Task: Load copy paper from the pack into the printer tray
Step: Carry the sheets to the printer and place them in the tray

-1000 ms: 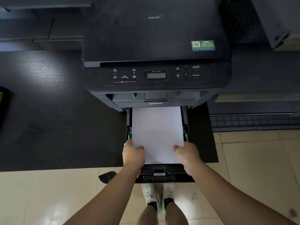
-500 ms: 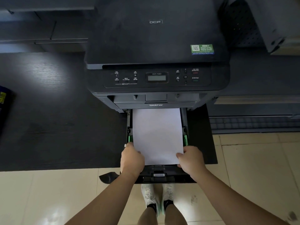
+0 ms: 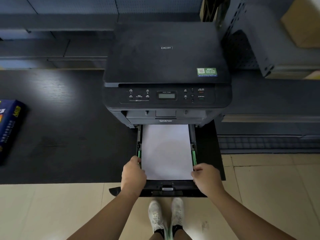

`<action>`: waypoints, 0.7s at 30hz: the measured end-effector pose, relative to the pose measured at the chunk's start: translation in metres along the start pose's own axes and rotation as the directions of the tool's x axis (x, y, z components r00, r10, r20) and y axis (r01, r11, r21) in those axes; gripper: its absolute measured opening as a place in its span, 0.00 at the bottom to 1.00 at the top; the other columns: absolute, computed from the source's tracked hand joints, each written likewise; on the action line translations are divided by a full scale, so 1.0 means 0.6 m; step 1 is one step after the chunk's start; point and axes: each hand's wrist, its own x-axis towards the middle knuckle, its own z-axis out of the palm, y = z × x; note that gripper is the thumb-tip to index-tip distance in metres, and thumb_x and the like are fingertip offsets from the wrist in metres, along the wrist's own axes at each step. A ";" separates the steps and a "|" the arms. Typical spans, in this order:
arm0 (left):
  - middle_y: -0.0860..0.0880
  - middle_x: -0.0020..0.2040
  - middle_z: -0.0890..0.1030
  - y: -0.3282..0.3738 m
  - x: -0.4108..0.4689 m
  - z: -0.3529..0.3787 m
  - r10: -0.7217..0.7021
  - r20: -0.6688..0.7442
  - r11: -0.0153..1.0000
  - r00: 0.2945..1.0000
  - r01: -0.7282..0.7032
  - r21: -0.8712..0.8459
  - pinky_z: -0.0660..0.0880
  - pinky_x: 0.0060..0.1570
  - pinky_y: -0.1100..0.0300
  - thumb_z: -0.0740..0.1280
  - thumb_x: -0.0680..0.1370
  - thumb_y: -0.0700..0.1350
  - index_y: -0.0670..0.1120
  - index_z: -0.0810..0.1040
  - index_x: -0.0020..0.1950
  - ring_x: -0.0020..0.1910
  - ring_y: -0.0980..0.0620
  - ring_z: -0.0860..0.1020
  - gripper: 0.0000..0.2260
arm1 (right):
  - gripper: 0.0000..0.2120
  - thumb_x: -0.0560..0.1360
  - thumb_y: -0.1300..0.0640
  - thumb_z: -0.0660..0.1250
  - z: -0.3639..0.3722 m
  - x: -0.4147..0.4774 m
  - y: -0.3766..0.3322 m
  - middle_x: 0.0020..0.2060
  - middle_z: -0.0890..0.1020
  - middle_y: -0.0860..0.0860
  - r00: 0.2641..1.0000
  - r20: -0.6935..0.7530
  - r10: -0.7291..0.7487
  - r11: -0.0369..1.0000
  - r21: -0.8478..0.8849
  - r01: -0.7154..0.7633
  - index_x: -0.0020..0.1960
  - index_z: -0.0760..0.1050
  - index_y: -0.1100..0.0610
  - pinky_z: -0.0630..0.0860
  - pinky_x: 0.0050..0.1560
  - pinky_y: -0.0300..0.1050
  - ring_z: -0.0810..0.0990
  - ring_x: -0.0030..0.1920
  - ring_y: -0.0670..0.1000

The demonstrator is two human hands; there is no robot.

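A white paper stack [image 3: 167, 149] lies flat in the pulled-out black printer tray [image 3: 173, 191], between its green side guides. The tray sticks out of a black printer [image 3: 166, 54] over the desk's front edge. My left hand [image 3: 133, 175] is curled over the stack's near left corner, its fingers touching the left guide. Against the near right corner sits my right hand [image 3: 207, 179], curled, with the thumb at the paper's edge. The blue copy paper pack [image 3: 8, 129] lies on the desk at the far left.
The printer stands on a dark desk [image 3: 60, 135] that ends just before the tiled floor [image 3: 52, 213]. Shelving and a cardboard box [image 3: 301, 23] are at the upper right. My white shoes [image 3: 166, 215] are below the tray.
My thumbs have come off the top of the sheets and both hands have slid outward to the stack's side edges. The stack now lies lower and flat in the tray.
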 end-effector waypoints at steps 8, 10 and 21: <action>0.46 0.45 0.81 -0.011 0.008 -0.013 -0.006 -0.039 1.000 0.999 0.006 0.010 0.75 0.34 0.58 0.67 0.77 0.38 0.43 0.78 0.54 0.38 0.49 0.79 0.07 | 0.08 0.73 0.55 0.72 -0.012 0.009 0.003 0.39 0.84 0.50 0.992 -0.103 -0.071 0.996 -0.059 0.065 0.50 0.81 0.57 0.69 0.34 0.31 0.79 0.36 0.46; 0.45 0.44 0.81 -0.014 0.013 -0.011 -0.019 -0.040 1.000 0.999 0.020 0.011 0.75 0.34 0.57 0.67 0.76 0.39 0.43 0.79 0.49 0.37 0.48 0.78 0.03 | 0.08 0.73 0.53 0.72 -0.007 0.013 0.006 0.37 0.83 0.49 0.991 -0.113 -0.072 0.996 -0.058 0.066 0.48 0.81 0.57 0.69 0.33 0.32 0.80 0.36 0.46; 0.45 0.42 0.84 -0.026 0.025 -0.006 -0.084 -0.023 0.993 0.996 0.081 -0.085 0.68 0.26 0.65 0.71 0.74 0.40 0.41 0.83 0.44 0.31 0.55 0.76 0.03 | 0.09 0.73 0.56 0.69 0.020 0.029 0.021 0.34 0.84 0.55 0.975 -0.201 -0.095 0.988 -0.140 0.067 0.37 0.82 0.58 0.69 0.29 0.39 0.80 0.33 0.52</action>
